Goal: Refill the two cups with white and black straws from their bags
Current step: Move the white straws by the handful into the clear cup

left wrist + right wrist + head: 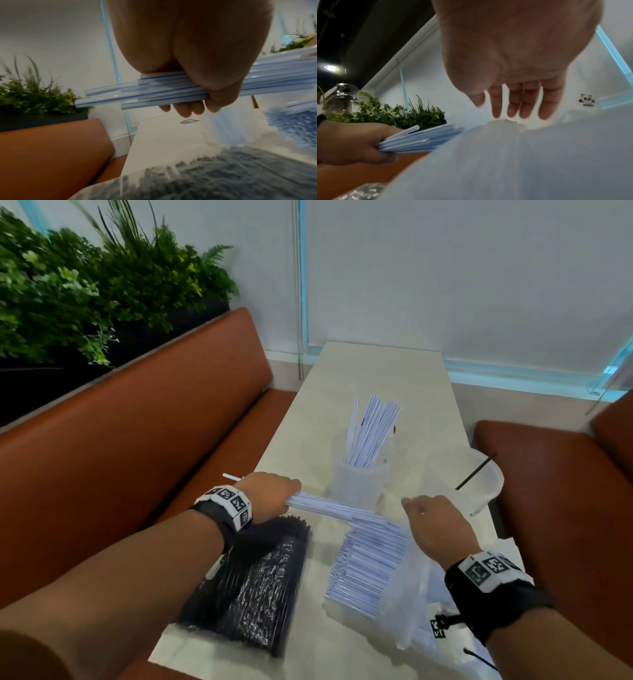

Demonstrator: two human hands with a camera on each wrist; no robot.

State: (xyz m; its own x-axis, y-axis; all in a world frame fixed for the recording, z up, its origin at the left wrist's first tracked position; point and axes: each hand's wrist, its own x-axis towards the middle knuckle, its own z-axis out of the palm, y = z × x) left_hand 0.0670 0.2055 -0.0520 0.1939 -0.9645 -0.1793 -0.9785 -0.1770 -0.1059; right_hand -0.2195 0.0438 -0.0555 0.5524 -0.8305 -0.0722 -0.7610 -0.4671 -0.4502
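though crosswise, white straws [171, 93] within left hand [197, 54]

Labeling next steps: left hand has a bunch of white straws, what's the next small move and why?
Probably lift the bunch of white straws clear of the bag, then tip it into the cup that already holds white straws. The left hand grips the bunch low over the table; the right hand hovers open over the bag.

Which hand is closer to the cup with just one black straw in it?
The right hand. It hovers open just in front of that cup, while the left hand is farther away across the table, gripping white straws.
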